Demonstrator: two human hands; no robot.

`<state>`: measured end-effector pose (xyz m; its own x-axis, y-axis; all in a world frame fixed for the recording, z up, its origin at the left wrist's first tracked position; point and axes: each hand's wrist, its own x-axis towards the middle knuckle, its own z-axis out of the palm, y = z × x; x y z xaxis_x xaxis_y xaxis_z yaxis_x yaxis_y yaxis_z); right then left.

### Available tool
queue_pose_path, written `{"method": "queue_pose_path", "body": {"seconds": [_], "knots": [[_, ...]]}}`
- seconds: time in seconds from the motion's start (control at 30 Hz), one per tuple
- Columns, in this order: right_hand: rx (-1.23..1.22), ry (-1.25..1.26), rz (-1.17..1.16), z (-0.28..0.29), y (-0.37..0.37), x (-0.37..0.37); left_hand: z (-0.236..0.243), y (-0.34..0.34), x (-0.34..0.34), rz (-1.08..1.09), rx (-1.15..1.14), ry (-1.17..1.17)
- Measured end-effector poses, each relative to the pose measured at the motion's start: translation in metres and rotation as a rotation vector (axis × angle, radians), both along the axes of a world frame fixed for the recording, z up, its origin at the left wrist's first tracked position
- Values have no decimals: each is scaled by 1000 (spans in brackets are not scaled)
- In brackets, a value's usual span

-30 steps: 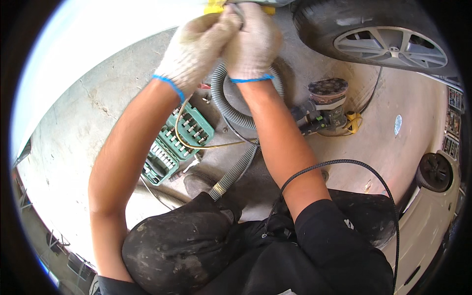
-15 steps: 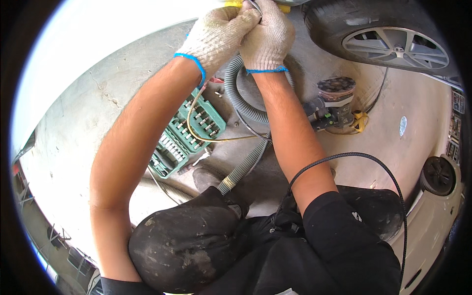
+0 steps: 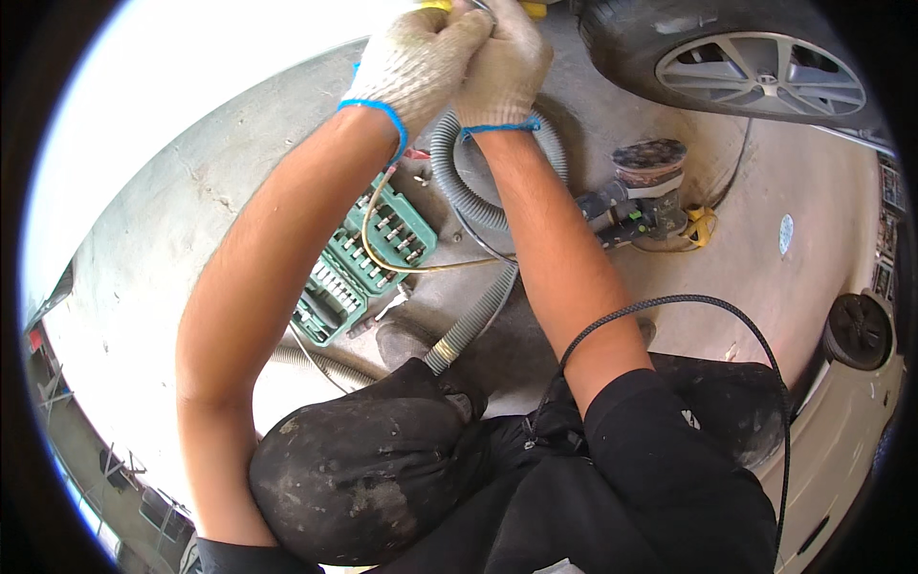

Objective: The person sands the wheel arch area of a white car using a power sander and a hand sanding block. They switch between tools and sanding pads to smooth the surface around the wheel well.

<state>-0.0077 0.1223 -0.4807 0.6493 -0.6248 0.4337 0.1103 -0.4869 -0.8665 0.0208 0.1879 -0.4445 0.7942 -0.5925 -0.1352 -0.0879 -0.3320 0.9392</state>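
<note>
Both my hands wear white knit gloves with blue cuffs and are raised together at the top edge. My left hand [image 3: 417, 67] is closed, its thumb against the right hand. My right hand [image 3: 507, 77] is closed too, pressed beside it. A bit of thin grey metal-looking edge [image 3: 481, 6] shows between their fingers; most of it is hidden or cut off by the frame. Something yellow [image 3: 533, 10] shows on both sides behind the hands, its kind unclear.
Below lie a green socket set case [image 3: 356, 304], a coiled grey hose [image 3: 446, 158], a thin yellowish hose [image 3: 435, 272] and a round-pad sander [image 3: 648, 182]. A car wheel [image 3: 765, 81] stands at upper right. A black braided cable [image 3: 703, 299] loops over my right arm. A white car [image 3: 841, 430] is at far right.
My hands and the scene around them, wheel and hose included, sit slightly further left in the picture. The hands stay closed together.
</note>
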Motion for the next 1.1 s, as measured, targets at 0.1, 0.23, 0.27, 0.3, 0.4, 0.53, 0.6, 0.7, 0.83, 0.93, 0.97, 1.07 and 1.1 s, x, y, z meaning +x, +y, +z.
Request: {"method": "queue_pose_path", "body": {"seconds": [0.1, 0.23, 0.27, 0.3, 0.4, 0.53, 0.6, 0.7, 0.83, 0.93, 0.97, 1.07, 1.1], "knots": [[353, -145, 17, -7, 8, 4, 1, 2, 3, 6, 23, -12], [1048, -547, 130, -23, 10, 14, 7, 3, 5, -6, 25, -29], [1155, -623, 172, -26, 8, 15, 7, 0, 5, -21, 30, -42], [1252, -699, 227, -27, 5, 16, 6, -5, 6, -38, 36, -56], [1454, -849, 403, -29, 2, 12, 4, -7, 2, -35, 45, -59], [1138, -552, 116, -22, 8, 10, 10, 7, -5, 20, 26, -20], [1205, -622, 161, -24, 5, 10, 7, -5, -2, -30, 50, -73], [1224, -680, 185, -37, 6, 21, 10, -1, -3, -16, 58, -56], [1306, -723, 199, -36, 7, 21, 12, 9, -2, 30, 87, -72], [1362, -714, 181, -30, 11, 20, 9, -7, 0, -47, 120, -112], [1314, -661, 127, -30, 16, 23, 12, -2, 2, -26, 116, -101], [1291, -650, 111, -34, 13, 26, 15, 14, 0, 49, 112, -70], [1310, -643, 124, -34, 16, 25, 16, 14, -3, 55, 137, -85]]}}
